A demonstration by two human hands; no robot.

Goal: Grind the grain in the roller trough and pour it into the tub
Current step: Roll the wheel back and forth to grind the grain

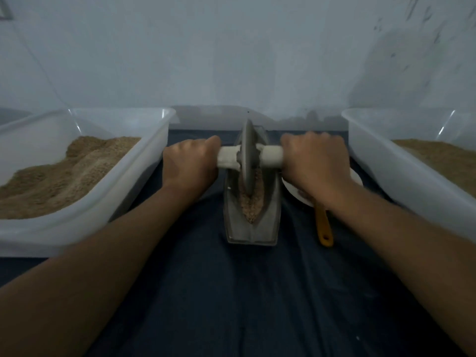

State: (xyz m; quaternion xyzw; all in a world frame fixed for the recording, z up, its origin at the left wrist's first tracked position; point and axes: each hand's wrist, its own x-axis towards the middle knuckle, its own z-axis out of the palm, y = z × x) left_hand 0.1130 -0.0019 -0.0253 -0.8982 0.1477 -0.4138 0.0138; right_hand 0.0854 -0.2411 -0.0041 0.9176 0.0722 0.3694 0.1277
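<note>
A grey boat-shaped roller trough [268, 217] stands in the middle on a dark cloth, with brown grain [251, 207] lying in its groove. A grey grinding wheel [247, 155] sits upright in the groove on a pale cross handle [270, 156]. My left hand [190, 166] grips the handle's left end and my right hand [313, 161] grips its right end. A translucent tub [144, 166] at the left holds a heap of brown ground grain. A second translucent tub [381, 161] at the right holds a flatter brown layer.
A white plate [356, 177] lies under my right wrist beside the trough, with a yellow-handled tool [324, 228] resting on it and pointing toward me. A pale wall rises close behind the tubs. The dark cloth [244, 292] covers the near surface.
</note>
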